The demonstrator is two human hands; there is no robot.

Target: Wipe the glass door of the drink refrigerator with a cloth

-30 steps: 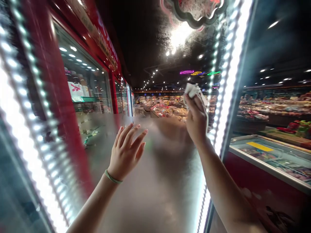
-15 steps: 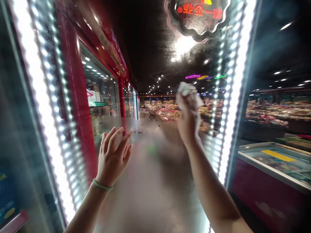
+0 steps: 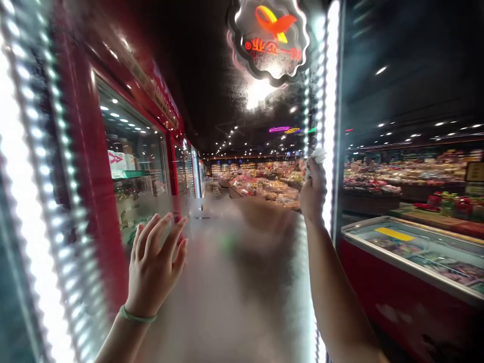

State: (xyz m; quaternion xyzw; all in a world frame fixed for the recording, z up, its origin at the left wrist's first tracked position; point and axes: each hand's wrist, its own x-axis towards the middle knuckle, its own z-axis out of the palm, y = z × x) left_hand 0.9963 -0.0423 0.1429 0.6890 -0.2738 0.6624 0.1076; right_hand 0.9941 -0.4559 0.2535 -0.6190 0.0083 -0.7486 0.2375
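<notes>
A glass pane [image 3: 227,302], fogged over its lower part, stands upright in front of me between bright strips of lights. My left hand [image 3: 157,267], with a green band at the wrist, is at the pane's left with its fingers spread and nothing in it. My right hand [image 3: 313,194] is raised at the pane's right edge, beside the right light strip [image 3: 330,101]. It grips a crumpled white cloth [image 3: 318,154], most of which is hidden by the fingers. A round logo sign [image 3: 270,45] shows at the top of the glass.
To the left stands a red cabinet [image 3: 77,101] with glass doors and boxes on a shelf. A chest freezer [image 3: 427,252] with a yellow label is at the right. Behind it are jars with red lids. Displays of goods fill the background.
My right hand has moved right with the cloth, from the glass to the right light strip. The view has turned right, and my left hand appears lower and farther left, still spread.
</notes>
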